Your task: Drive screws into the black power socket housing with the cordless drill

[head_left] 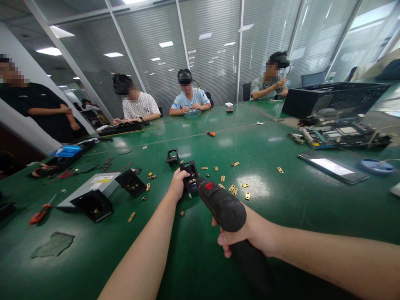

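Note:
My left hand (178, 182) is closed on the side of a small black plastic box (190, 166) with brass parts inside it. Wrapped round the handle of a black cordless drill (223, 208) is my right hand (240, 237). The drill's front end points at the box; whether its bit touches a screw is hidden. Brass plates (232, 188) with holes lie scattered to the right of the box. More black boxes stand about: one behind it (171, 156), one holding brass pieces (131, 182) to the left, and one tipped on its side (93, 205).
An orange screwdriver (40, 214) lies at the left, and a smaller one (210, 133) farther back. A grey metal case (90, 187) sits behind the tipped box. At right are a phone (333, 166), a circuit board (340, 133) and a black computer case (331, 98). Several people are across the table.

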Motion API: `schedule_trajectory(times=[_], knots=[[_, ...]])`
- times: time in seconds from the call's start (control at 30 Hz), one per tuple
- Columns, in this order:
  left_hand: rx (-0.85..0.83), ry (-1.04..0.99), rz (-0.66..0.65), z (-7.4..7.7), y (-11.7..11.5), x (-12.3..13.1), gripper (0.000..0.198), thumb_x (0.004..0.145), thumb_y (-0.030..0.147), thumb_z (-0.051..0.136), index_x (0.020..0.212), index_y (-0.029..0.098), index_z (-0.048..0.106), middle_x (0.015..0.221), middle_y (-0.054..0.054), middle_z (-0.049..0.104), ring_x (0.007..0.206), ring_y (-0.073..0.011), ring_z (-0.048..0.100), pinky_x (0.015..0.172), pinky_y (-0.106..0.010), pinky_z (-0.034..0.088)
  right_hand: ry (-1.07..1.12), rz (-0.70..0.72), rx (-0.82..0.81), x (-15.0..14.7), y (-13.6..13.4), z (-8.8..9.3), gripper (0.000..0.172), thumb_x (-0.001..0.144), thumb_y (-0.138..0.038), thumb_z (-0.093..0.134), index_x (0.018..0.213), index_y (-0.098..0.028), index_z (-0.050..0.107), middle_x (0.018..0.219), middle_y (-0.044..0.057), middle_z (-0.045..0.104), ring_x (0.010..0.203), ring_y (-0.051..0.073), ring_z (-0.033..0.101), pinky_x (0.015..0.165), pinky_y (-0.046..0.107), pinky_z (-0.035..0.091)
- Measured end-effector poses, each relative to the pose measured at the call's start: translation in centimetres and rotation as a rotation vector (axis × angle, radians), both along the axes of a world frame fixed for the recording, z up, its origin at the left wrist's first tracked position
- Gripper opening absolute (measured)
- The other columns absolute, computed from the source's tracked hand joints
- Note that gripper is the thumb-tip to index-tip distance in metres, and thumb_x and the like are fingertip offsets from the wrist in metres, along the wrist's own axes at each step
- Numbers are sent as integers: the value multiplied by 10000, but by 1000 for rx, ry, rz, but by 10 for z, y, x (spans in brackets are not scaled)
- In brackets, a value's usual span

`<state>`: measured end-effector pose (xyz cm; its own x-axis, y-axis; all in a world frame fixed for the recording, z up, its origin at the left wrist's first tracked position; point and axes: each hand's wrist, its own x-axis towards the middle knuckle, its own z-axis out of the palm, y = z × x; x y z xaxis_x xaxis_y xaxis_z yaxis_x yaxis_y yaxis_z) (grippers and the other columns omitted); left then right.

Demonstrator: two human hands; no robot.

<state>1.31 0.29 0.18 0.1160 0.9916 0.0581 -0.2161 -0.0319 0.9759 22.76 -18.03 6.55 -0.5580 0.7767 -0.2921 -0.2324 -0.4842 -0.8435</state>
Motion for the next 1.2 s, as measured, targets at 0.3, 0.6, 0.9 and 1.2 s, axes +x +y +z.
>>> schedule_trajectory(times=[0.3, 0.6, 0.9, 1.2], knots=[[-9, 32, 31, -1, 2, -2, 353, 601, 250, 611, 939, 151, 622, 762, -57, 705, 737, -279, 698, 715, -429, 549, -1, 14, -7, 2, 0, -2, 372, 543, -179, 815, 838, -134, 593, 533, 8, 651, 463, 146, 608, 475, 236, 472], [-11, 38, 37, -2, 3, -1, 347, 611, 249, 611, 946, 156, 626, 851, -87, 726, 847, -316, 710, 707, -414, 552, 11, 26, -28, 5, 3, -1, 372, 516, -165, 842, 790, -139, 591, 523, 2, 644, 463, 144, 607, 498, 257, 512], [-1, 29, 28, 3, 0, 3, 311, 594, 246, 613, 890, 150, 621, 799, -82, 716, 827, -315, 706, 708, -417, 551, 34, 34, -9, 5, 3, -2, 367, 545, -165, 844, 815, -137, 597, 534, -5, 645, 469, 138, 605, 488, 246, 509], [-27, 35, 48, 4, 0, 4, 333, 588, 244, 608, 909, 157, 618, 792, -77, 711, 799, -302, 702, 711, -429, 554, 33, 49, 1, 8, 4, -6, 343, 573, -176, 840, 808, -138, 594, 558, 4, 660, 492, 149, 623, 525, 270, 515]])
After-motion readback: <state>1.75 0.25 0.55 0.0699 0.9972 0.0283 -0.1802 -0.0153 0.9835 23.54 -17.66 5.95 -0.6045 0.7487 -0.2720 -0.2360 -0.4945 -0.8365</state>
